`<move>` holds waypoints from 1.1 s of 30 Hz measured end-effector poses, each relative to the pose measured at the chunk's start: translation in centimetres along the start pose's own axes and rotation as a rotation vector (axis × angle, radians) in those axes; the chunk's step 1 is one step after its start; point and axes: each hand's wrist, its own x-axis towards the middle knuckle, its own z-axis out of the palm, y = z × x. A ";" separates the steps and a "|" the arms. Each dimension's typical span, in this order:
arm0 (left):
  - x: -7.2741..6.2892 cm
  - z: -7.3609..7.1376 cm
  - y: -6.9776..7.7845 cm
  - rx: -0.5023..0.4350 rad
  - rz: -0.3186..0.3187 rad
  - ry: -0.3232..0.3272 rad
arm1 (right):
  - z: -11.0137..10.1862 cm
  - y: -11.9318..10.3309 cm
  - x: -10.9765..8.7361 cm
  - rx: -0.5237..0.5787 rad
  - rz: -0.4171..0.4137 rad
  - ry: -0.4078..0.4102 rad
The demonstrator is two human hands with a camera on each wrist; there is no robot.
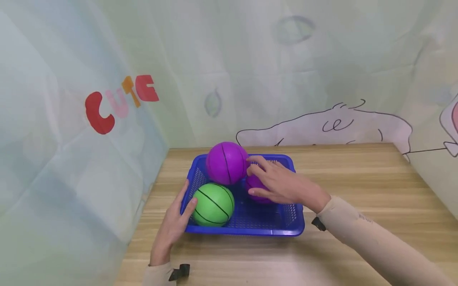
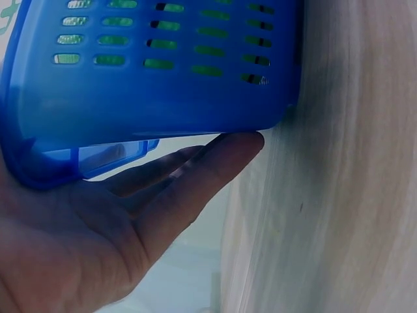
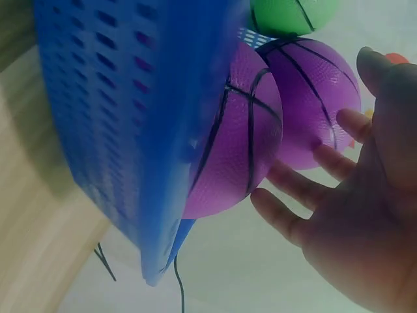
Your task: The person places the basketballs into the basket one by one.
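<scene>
A blue basket with perforated walls holds a green ball at its near left. One purple ball sits at the back left, rising above the rim. Another purple ball lies to its right, partly hidden by my right hand. That hand is spread above the basket with fingertips at the two purple balls; in the right wrist view its loosely bent fingers reach toward them. My left hand holds the basket's left side, thumb over the rim beside the green ball, fingers along the outside.
The basket stands on a wood-grain table. Behind the table hangs a pale printed backdrop with a line drawing, and another covers the left side with colourful letters. Dark clips show at both wrists.
</scene>
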 end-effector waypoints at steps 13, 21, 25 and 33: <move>-0.4 0.5 0.1 -0.006 0.011 -0.011 | 0.3 -2.9 -3.3 0.152 0.002 -0.059; -0.4 0.7 0.2 -0.018 0.017 -0.023 | -1.8 -4.9 -5.9 0.225 -0.024 0.020; -0.3 0.6 0.1 -0.010 0.018 -0.024 | -3.0 -4.5 -7.7 0.240 0.018 0.126; -0.5 0.5 0.1 0.006 0.005 -0.041 | -4.4 -2.3 -12.2 0.282 0.196 0.203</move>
